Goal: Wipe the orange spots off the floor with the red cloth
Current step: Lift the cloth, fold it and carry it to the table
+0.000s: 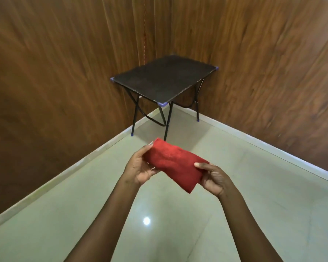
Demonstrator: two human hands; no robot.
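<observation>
Folded red cloth (175, 164) pinched at either end by left hand (140, 167) and right hand (214, 178) above floor (254, 195); keep the fold flat, since no orange spots show.

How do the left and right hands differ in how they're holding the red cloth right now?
The left hand grips the far, upper end of the red cloth, palm up; the right hand pinches the near, lower end, back of the hand up. The left fingers curl over the end, while the right thumb lies on top. Both hold it above the floor.
</observation>
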